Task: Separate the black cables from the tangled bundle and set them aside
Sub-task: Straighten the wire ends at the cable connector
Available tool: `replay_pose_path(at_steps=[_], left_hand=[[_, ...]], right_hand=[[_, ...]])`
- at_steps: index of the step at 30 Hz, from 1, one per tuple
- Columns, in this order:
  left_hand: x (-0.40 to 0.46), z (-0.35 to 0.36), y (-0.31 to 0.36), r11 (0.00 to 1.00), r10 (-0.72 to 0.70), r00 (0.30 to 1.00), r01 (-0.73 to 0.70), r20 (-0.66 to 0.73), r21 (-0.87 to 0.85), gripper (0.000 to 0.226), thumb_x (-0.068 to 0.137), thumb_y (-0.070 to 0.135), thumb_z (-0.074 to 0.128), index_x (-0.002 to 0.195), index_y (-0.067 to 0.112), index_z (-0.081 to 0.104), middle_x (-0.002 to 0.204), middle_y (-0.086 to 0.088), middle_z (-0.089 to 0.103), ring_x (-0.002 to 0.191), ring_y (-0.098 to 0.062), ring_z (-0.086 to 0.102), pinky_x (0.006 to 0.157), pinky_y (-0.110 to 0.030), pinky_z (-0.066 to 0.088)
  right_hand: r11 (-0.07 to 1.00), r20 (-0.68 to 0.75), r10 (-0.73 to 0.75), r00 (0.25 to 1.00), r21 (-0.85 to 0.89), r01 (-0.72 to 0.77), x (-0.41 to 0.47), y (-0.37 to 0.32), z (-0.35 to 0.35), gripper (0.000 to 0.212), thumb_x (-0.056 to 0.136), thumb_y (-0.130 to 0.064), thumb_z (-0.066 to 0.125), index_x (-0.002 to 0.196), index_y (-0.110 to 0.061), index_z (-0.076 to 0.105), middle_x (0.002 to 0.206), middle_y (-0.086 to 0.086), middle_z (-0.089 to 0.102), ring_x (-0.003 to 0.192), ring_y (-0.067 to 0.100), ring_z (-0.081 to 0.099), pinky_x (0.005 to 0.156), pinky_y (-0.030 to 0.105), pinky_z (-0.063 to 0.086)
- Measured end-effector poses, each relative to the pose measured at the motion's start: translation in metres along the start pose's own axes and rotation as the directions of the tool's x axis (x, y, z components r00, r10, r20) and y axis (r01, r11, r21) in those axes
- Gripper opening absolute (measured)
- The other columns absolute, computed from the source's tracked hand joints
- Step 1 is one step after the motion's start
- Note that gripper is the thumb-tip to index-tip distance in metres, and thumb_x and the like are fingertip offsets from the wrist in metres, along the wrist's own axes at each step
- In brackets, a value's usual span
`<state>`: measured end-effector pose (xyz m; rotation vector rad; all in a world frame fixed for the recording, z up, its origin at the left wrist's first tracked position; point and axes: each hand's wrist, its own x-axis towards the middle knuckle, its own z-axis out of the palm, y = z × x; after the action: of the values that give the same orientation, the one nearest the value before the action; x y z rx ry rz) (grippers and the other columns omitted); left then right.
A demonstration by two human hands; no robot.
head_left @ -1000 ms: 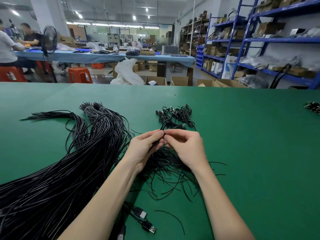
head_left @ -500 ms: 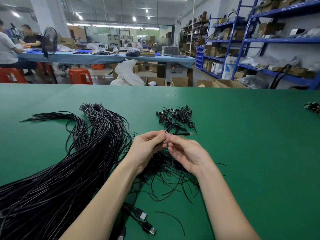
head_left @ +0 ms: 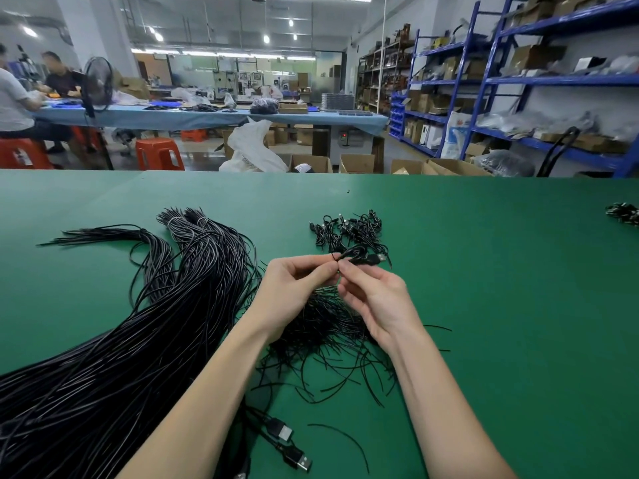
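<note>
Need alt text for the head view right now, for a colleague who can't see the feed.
Both hands, left hand and right hand, pinch one thin black cable above a loose tangle on the green table. A thick cable bundle lies left; a small pile sits beyond.

Bright overhead lighting, wide-angle bowing, blurred background

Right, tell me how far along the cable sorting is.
Early to midway, as a guess. Done: a small pile of coiled cables sits set aside behind the hands. In hand: left hand and right hand pinch one cable with a plug. Left: the loose tangle under the hands and the big bundle at left.
</note>
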<state>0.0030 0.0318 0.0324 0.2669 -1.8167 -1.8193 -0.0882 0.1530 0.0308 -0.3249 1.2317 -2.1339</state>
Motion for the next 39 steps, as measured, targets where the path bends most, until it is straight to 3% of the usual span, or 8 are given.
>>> replay_pose_path(at_steps=[8, 14, 19, 22, 24, 28, 34, 39], left_hand=[[0.002, -0.003, 0.003, 0.903, -0.177, 0.982, 0.188, 0.063, -0.386, 0.033, 0.082, 0.014, 0.072, 0.109, -0.004, 0.075, 0.102, -0.014, 0.075, 0.081, -0.012, 0.068, 0.083, -0.019, 0.056], [0.003, 0.001, 0.006, 0.812, -0.233, 0.966, 0.258, 0.115, -0.523, 0.018, 0.076, 0.009, 0.075, 0.092, 0.006, 0.081, 0.091, -0.009, 0.076, 0.076, -0.011, 0.072, 0.071, -0.016, 0.057], [-0.001, -0.005, 0.007, 0.863, -0.180, 0.975, 0.220, 0.131, -0.455, 0.004, 0.073, 0.008, 0.077, 0.076, 0.011, 0.078, 0.082, -0.008, 0.073, 0.074, -0.013, 0.072, 0.071, -0.018, 0.057], [-0.005, -0.018, 0.014, 0.953, -0.143, 0.950, 0.208, 0.277, -0.219, 0.006, 0.071, 0.008, 0.083, 0.072, 0.012, 0.078, 0.086, -0.010, 0.076, 0.076, -0.016, 0.073, 0.075, -0.022, 0.058], [-0.008, -0.026, 0.019, 0.985, -0.170, 0.904, 0.165, 0.392, 0.047, 0.012, 0.069, 0.010, 0.089, 0.074, 0.012, 0.079, 0.087, -0.018, 0.075, 0.080, -0.023, 0.071, 0.080, -0.027, 0.057], [-0.011, -0.026, 0.025, 0.899, -0.258, 0.845, 0.033, 0.468, 0.436, 0.016, 0.070, 0.021, 0.090, 0.080, 0.014, 0.081, 0.089, -0.026, 0.073, 0.084, -0.028, 0.064, 0.089, -0.045, 0.051], [-0.005, -0.017, 0.031, 0.785, -0.131, 0.976, -0.004, 0.171, 0.620, 0.013, 0.069, 0.030, 0.093, 0.072, 0.025, 0.081, 0.072, -0.008, 0.073, 0.059, -0.010, 0.053, 0.065, -0.029, 0.045], [-0.004, -0.017, 0.029, 0.775, 0.003, 0.999, 0.030, -0.053, 0.631, 0.017, 0.066, 0.033, 0.093, 0.070, 0.024, 0.080, 0.066, 0.007, 0.074, 0.059, -0.004, 0.063, 0.061, -0.023, 0.050]], right_hand=[[0.992, 0.140, -0.102, 0.985, -0.058, 0.111, -0.004, 0.004, 0.001, 0.012, 0.091, 0.002, 0.068, 0.099, -0.004, 0.074, 0.082, 0.007, 0.075, 0.075, 0.012, 0.070, 0.075, 0.022, 0.059], [0.928, 0.217, 0.166, 0.962, 0.295, -0.226, -0.005, -0.002, -0.002, 0.015, 0.074, 0.003, 0.071, 0.087, 0.000, 0.077, 0.087, 0.016, 0.074, 0.073, 0.018, 0.073, 0.064, 0.024, 0.061], [0.819, 0.250, 0.298, 0.921, 0.430, -0.381, -0.004, 0.006, -0.001, 0.013, 0.075, 0.005, 0.068, 0.087, 0.008, 0.073, 0.082, 0.018, 0.073, 0.066, 0.023, 0.073, 0.057, 0.029, 0.061], [0.893, 0.271, 0.313, 0.910, 0.242, -0.379, -0.003, 0.000, -0.014, 0.011, 0.077, 0.002, 0.071, 0.085, 0.002, 0.078, 0.089, 0.019, 0.074, 0.068, 0.021, 0.072, 0.059, 0.028, 0.061], [0.953, 0.315, 0.303, 0.899, -0.085, -0.291, -0.004, -0.008, -0.026, 0.011, 0.073, -0.002, 0.082, 0.079, -0.010, 0.081, 0.089, 0.013, 0.076, 0.072, 0.018, 0.073, 0.066, 0.026, 0.061], [0.865, 0.392, 0.316, 0.864, -0.492, -0.093, -0.006, -0.022, -0.037, 0.018, 0.072, 0.003, 0.082, 0.080, -0.013, 0.080, 0.081, 0.010, 0.077, 0.071, 0.015, 0.073, 0.070, 0.023, 0.060], [0.366, 0.410, -0.097, 0.907, -0.832, 0.416, -0.001, -0.040, -0.015, 0.015, 0.078, -0.017, 0.086, 0.076, -0.030, 0.080, 0.078, -0.009, 0.078, 0.077, 0.008, 0.073, 0.077, 0.027, 0.055], [0.365, 0.388, -0.274, 0.880, -0.805, 0.468, -0.003, -0.025, -0.003, 0.014, 0.081, -0.021, 0.084, 0.075, -0.032, 0.077, 0.077, -0.017, 0.076, 0.078, -0.001, 0.071, 0.073, 0.015, 0.049]])
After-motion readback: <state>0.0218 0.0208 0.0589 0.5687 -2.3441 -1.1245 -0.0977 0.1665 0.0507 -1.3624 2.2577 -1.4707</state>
